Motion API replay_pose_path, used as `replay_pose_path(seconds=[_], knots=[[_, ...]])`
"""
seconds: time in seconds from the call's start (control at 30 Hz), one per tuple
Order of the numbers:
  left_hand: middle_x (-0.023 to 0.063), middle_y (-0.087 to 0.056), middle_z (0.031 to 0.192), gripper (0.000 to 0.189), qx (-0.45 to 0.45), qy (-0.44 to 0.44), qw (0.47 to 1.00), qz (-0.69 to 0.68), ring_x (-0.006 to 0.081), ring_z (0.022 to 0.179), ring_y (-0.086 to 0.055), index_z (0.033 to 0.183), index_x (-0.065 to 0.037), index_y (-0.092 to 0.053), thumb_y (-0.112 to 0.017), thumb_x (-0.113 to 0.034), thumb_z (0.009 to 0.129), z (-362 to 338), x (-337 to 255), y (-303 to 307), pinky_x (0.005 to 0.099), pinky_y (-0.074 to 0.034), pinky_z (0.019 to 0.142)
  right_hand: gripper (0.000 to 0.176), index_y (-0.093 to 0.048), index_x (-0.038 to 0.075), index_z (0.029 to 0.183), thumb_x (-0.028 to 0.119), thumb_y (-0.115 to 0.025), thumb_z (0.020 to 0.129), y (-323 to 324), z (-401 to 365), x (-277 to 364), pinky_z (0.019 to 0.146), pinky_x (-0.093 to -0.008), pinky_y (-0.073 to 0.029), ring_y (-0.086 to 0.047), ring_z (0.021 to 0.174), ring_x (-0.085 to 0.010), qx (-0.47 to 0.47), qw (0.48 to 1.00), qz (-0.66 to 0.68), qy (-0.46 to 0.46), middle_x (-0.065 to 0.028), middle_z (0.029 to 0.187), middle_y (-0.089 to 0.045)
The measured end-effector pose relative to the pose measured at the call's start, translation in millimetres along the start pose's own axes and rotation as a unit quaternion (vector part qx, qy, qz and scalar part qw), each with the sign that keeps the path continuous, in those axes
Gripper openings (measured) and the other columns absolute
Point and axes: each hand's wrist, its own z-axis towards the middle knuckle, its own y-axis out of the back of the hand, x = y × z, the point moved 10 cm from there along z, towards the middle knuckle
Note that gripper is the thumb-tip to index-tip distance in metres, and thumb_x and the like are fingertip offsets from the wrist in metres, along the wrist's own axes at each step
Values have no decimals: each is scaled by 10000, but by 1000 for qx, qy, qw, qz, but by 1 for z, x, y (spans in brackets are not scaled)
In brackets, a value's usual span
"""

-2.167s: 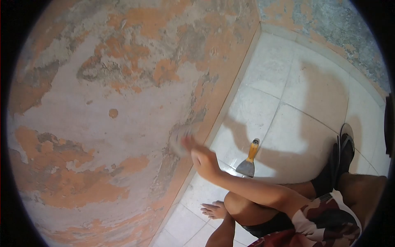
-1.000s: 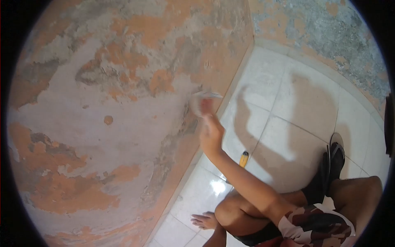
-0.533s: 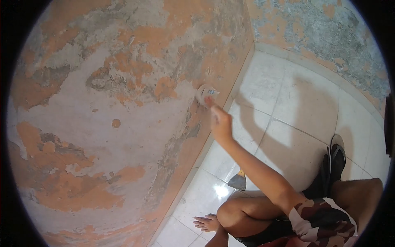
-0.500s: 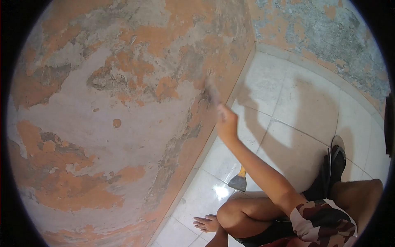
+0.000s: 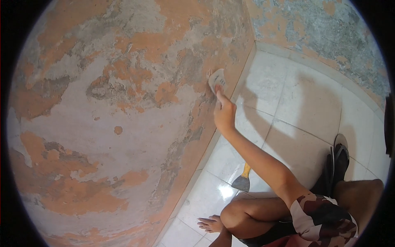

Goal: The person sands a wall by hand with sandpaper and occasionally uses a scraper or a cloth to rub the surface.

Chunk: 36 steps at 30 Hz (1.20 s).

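Observation:
My right hand (image 5: 225, 112) is closed on a piece of sandpaper (image 5: 217, 81), a pale sheet with dark print on its back. The sheet is curled and lies against the lower part of the peeling wall (image 5: 135, 94), close to the corner. Down on the tiles, my left hand (image 5: 210, 224) rests flat beside my knee with its fingers spread. A putty knife (image 5: 241, 182) with a yellow handle and a dark blade lies on the floor under my right forearm; the forearm hides part of the handle.
White floor tiles (image 5: 263, 70) meet the wall along a low skirting. Another patchy wall (image 5: 329, 37) stands beyond the corner. My bent knee (image 5: 232, 212) and a foot in a dark flip-flop (image 5: 340, 154) are on the floor side. Shadows fall across the tiles.
The sandpaper was smeared by motion and now shows clearly, its printed back visible. My right hand has shifted slightly along the wall. The whole view has moved a little; the left hand stays on the floor.

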Motion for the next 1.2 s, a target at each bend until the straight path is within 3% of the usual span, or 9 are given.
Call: replay_pose_path(seconds=[0.13, 0.27, 0.53, 0.6, 0.63, 0.87, 0.93, 1.03, 1.2], knots=[[183, -274, 1691, 691, 6, 6, 1000, 6, 401, 1556, -250, 1640, -168, -303, -328, -470, 1019, 0, 2, -5, 635, -219, 1206, 412, -597, -61, 1368, -73, -480, 973, -15, -52, 45, 1168, -433, -417, -511, 1402, -358, 82, 990, -4, 110, -229, 1442, -587], [190, -274, 1689, 689, 8, 7, 1000, 21, 407, 1553, -256, 1638, -163, -309, -326, -467, 1019, 1, 5, -6, 634, -220, 1207, 498, -576, -57, 1404, -144, -433, 935, -10, -26, -2, 1178, -370, -396, -472, 1443, -294, 37, 998, 42, -32, -212, 1461, -580], [196, -271, 1689, 687, 8, 12, 1000, 1, 402, 1555, -255, 1637, -158, -310, -362, -431, 1008, -3, -3, 2, 638, -213, 1211, 460, -627, 36, 1387, -84, -523, 955, -15, -45, 37, 1126, -430, -456, -519, 1391, -376, 100, 983, -3, 153, -232, 1423, -600], [196, -270, 1689, 687, 11, 16, 1000, 15, 400, 1555, -257, 1637, -157, -308, -365, -427, 1008, -3, 3, 0, 636, -214, 1211, 468, -638, 71, 1399, -69, -549, 961, -4, -10, -13, 1118, -436, -464, -540, 1382, -372, -15, 998, 35, -53, -196, 1463, -584], [188, -270, 1691, 688, 6, 5, 1000, 18, 395, 1557, -253, 1639, -159, -305, -368, -425, 1007, 1, 8, -3, 633, -218, 1210, 468, -638, 71, 1399, -69, -549, 961, -4, -21, -11, 1118, -436, -464, -540, 1382, -372, -13, 997, 33, -63, -196, 1463, -584], [179, -277, 1691, 683, 6, 10, 1000, 12, 396, 1550, -270, 1639, -162, -306, -356, -431, 1012, -3, -4, -3, 628, -226, 1208, 439, -615, 14, 1381, -76, -491, 969, -12, -49, 44, 1103, -379, -478, -578, 1339, -338, 80, 980, -4, 180, -223, 1382, -636], [165, -279, 1693, 681, 5, 10, 999, 35, 395, 1550, -268, 1636, -162, -315, -339, -456, 1022, -2, -1, -3, 623, -232, 1205, 477, -611, 37, 1403, -87, -508, 954, 0, -3, -14, 1108, -404, -477, -558, 1365, -343, -17, 999, 30, -25, -211, 1433, -603], [171, -298, 1684, 682, -33, -13, 999, 2, 397, 1544, -280, 1632, -162, -328, -329, -476, 1026, -2, 3, -4, 620, -243, 1197, 478, -612, 30, 1403, -85, -506, 951, -8, -1, 1, 1121, -415, -466, -544, 1382, -345, 28, 997, 37, -57, -203, 1452, -591], [186, -320, 1671, 687, -17, -2, 1000, 22, 395, 1531, -310, 1630, -163, -334, -322, -489, 1026, -2, -4, -4, 616, -254, 1190, 425, -620, -15, 1366, -63, -492, 964, -12, -70, 38, 1135, -411, -448, -545, 1381, -350, 106, 985, 48, 128, -204, 1427, -611]])
